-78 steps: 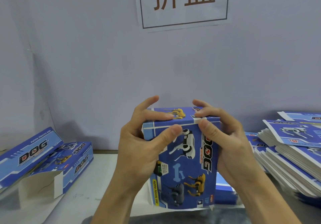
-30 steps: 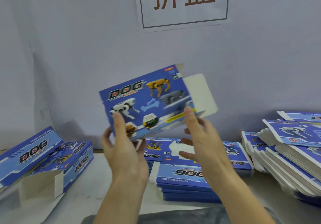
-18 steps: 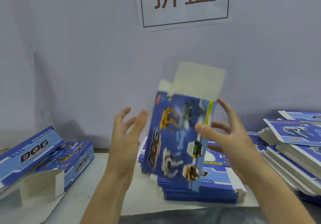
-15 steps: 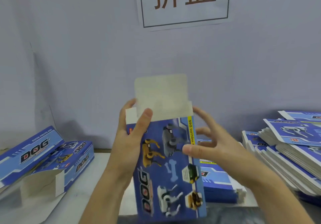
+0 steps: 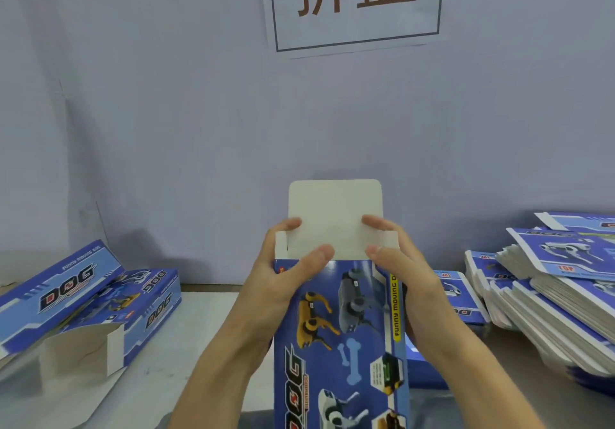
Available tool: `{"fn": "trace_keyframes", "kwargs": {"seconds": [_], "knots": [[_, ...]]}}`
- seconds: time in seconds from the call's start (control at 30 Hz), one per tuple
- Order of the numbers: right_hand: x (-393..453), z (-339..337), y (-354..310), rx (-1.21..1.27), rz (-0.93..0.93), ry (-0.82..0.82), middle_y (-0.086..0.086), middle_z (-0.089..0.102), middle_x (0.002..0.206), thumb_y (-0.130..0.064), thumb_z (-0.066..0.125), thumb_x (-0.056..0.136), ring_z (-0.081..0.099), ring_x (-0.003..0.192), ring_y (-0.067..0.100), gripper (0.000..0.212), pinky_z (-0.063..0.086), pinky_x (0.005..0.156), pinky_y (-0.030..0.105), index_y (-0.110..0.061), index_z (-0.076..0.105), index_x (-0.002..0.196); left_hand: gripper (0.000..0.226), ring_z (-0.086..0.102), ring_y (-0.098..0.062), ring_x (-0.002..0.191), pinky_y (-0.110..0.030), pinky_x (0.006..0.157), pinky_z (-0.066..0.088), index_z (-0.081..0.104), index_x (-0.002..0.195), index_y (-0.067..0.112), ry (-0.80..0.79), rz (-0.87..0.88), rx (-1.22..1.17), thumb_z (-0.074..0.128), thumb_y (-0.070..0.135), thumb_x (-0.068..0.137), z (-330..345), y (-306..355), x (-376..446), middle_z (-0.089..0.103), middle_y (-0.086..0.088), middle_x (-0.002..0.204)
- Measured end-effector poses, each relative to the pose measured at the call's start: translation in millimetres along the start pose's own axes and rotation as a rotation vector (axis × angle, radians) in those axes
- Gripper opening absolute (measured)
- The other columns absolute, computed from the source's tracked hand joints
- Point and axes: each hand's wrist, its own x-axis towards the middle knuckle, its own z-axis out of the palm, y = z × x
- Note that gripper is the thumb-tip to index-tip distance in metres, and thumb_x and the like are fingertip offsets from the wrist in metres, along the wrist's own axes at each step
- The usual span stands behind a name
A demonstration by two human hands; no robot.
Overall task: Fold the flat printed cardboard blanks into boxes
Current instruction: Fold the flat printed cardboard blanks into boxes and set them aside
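Fingers (image 5: 293, 225) of the left hand (image 5: 279, 282) curl round the left edge of an upright blue box (image 5: 339, 338), thumb pressed on the bottom of its raised white flap (image 5: 334, 219); the right hand (image 5: 406, 275) mirrors this on the right edge, forefinger and thumb pinching the flap's right side. That flap is plain matte card with rounded upper corners, standing straight up, with a small white side tab showing at each side. Below it the box is glossy, rectangular printed cardboard: yellow, grey and white toy dogs, a pale bone, "DOG" lettering and a yellow strip along the right edge. Left of the box, folded boxes (image 5: 83, 299) lie on the pale table (image 5: 199, 329), one with an open white flap. Right of the box, flat blanks (image 5: 562, 289) sit in slumped stacks showing grey card edges. Above the box, a paper sign (image 5: 354, 2) hangs on the lilac wall.
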Motion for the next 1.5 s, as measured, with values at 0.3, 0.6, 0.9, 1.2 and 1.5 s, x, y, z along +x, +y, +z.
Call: {"fn": "trace_keyframes", "kwargs": {"seconds": [0.3,0.6,0.9,1.2,1.5], "knots": [[-1,5,-2,-0.045,0.021,0.043,-0.006,0.066,0.126,-0.051,0.054,0.088,0.058,0.125,0.021,0.039,0.047,0.105,0.051,-0.029,0.067,0.118,0.045,0.076,-0.030,0.088,-0.039,0.067,0.063,0.069,0.108,0.033,0.017,-0.033,-0.102,0.075,0.053,0.069,4,2,-2,0.078,-0.005,0.103],[-4,21,-5,-0.108,-0.024,0.113,-0.017,0.064,0.131,-0.061,0.035,0.098,0.049,0.133,0.009,0.042,0.036,0.114,0.048,-0.044,0.072,0.110,0.048,0.074,-0.039,0.092,-0.052,0.085,0.056,0.071,0.091,0.026,0.143,0.074,0.055,0.044,0.066,0.094,6,-5,3,0.076,-0.017,0.098],[3,11,-12,-0.081,0.149,0.008,-0.006,0.075,0.086,-0.025,0.046,0.066,0.073,0.089,0.028,0.028,0.057,0.079,0.049,-0.027,0.073,0.076,0.038,0.049,-0.038,0.066,-0.038,0.058,0.046,0.069,0.080,0.017,0.070,0.030,0.106,0.035,0.008,0.095,8,2,1,0.047,-0.020,0.078],[5,13,2,-0.022,0.067,0.142,-0.027,0.069,0.102,-0.042,0.054,0.069,0.063,0.095,-0.010,0.056,0.048,0.077,0.021,-0.049,0.053,0.125,0.036,0.072,-0.026,0.069,-0.033,0.051,0.056,0.051,0.120,0.043,0.166,-0.029,-0.028,0.045,0.017,0.097,9,0,-2,0.074,-0.010,0.088],[2,16,4,0.144,-0.029,0.363,0.014,0.072,0.099,-0.036,0.041,0.083,0.063,0.105,0.043,0.038,0.049,0.092,0.060,-0.014,0.067,0.067,0.038,0.072,-0.029,0.075,-0.032,0.053,0.057,0.058,0.082,0.006,0.335,0.141,-0.104,0.047,0.042,0.090,12,-2,-3,0.075,-0.011,0.098]]}}
